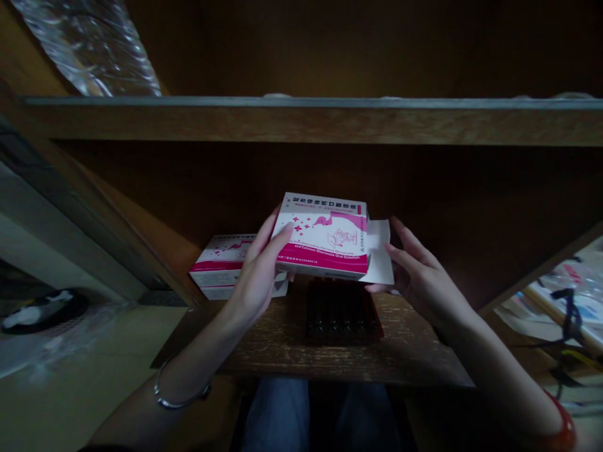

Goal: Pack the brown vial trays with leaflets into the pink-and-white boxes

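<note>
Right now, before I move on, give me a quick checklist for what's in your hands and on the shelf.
Left hand gripping the pink-and-white medicine box: ok.
Right hand touching the white paper sheet: ok.
Paper coming out of the box: cannot tell.
Dark ampoule tray resting on the wooden shelf: ok.
Ampoules intact: cannot tell, too dark.
Second box fully on the shelf: cannot tell, left hand hides part.

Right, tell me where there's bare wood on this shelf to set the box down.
Bare wood runs along the front edge of the brown wooden shelf, before the row of dark glass ampoules. A smaller patch lies between those ampoules and the white-and-pink carton. The back is crowded under the left hand and right hand.
</note>
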`<state>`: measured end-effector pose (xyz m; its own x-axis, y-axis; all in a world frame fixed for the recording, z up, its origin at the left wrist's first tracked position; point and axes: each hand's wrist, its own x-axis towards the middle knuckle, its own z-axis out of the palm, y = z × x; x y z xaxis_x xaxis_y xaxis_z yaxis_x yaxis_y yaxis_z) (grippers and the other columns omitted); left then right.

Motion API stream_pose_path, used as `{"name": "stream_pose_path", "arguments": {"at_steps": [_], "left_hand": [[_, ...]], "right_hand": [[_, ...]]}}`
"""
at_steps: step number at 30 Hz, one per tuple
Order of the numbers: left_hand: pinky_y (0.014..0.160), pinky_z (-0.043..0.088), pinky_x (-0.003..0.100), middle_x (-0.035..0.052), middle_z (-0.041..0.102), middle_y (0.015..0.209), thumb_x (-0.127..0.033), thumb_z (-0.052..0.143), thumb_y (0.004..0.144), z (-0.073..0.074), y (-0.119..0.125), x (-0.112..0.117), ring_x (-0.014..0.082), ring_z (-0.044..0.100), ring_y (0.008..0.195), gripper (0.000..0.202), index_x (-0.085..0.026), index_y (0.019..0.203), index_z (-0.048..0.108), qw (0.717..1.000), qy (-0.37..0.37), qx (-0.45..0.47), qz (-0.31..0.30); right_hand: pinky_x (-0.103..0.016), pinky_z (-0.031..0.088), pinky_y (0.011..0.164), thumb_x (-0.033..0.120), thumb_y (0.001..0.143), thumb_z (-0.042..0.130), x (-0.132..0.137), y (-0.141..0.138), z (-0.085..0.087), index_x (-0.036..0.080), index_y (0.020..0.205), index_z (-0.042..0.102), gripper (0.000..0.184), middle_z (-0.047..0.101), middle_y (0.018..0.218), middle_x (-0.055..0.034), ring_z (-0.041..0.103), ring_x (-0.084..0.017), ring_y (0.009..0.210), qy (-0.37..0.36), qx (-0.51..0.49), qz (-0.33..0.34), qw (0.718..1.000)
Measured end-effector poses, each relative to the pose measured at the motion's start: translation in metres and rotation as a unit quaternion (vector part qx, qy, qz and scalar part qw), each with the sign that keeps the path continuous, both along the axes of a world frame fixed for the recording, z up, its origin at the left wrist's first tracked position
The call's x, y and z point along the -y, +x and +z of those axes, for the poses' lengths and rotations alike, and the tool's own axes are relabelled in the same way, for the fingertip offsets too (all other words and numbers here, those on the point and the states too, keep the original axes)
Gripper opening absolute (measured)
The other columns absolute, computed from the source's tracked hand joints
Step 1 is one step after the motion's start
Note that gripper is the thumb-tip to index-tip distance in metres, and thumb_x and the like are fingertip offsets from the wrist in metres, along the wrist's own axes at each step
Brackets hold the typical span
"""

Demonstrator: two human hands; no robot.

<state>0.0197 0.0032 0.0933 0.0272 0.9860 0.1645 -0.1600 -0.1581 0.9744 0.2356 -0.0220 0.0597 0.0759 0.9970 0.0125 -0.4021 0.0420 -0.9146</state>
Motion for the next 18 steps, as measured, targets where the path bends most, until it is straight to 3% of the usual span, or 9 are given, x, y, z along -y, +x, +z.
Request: {"name": "stream_pose_path", "arguments": {"at_steps": [2,5,8,12,18], "left_hand": [[0.044,0.044,0.019,0.0048,0.073,0.106,-0.035,0.065,0.082,0.005,-0.002,-0.001,0.0142,0.063,0.068,0.058,-0.026,0.137,0.053,1.0,0.0,-0.005,0.004],[0.046,0.046,0.018,0.0053,0.073,0.103,-0.031,0.067,0.079,0.009,-0.006,-0.003,0.0145,0.064,0.07,0.058,-0.024,0.135,0.055,1.0,0.002,-0.022,0.009],[0.053,0.05,0.019,0.0047,0.073,0.098,-0.032,0.068,0.079,0.011,-0.011,-0.006,0.0157,0.065,0.075,0.055,-0.022,0.132,0.057,0.999,0.017,-0.038,0.023],[0.06,0.053,0.021,0.0044,0.073,0.1,-0.033,0.069,0.079,0.012,-0.014,-0.005,0.0164,0.066,0.08,0.052,-0.023,0.13,0.059,0.997,0.054,-0.048,0.034],[0.073,0.055,0.025,0.0063,0.07,0.116,-0.033,0.069,0.08,0.013,-0.015,0.001,0.0206,0.066,0.095,0.052,-0.025,0.13,0.059,0.991,0.104,-0.059,0.059]], "right_hand": [[-0.029,0.062,0.05,0.026,0.078,0.072,-0.005,-0.001,-0.005,0.042,0.139,0.045,0.068,0.067,0.121,0.0009,0.07,-0.017,0.076,-0.008,-0.017,0.0,1.0],[-0.032,0.063,0.054,0.026,0.079,0.07,-0.012,-0.002,-0.015,0.029,0.117,0.065,0.038,0.069,0.116,-0.0032,0.071,-0.02,0.083,-0.024,-0.031,0.063,0.997],[-0.036,0.064,0.066,0.028,0.082,0.069,-0.015,-0.002,-0.02,0.022,0.103,0.068,0.021,0.071,0.11,-0.0057,0.07,-0.021,0.09,-0.043,-0.05,0.135,0.989],[-0.037,0.062,0.078,0.032,0.084,0.07,-0.013,-0.002,-0.016,0.022,0.11,0.065,0.028,0.072,0.109,-0.0059,0.071,-0.019,0.092,-0.049,-0.067,0.195,0.977],[-0.038,0.06,0.087,0.022,0.08,0.075,-0.007,-0.003,-0.011,0.025,0.115,0.062,0.037,0.07,0.114,-0.0031,0.071,-0.018,0.096,-0.025,-0.054,0.205,0.977]]}}
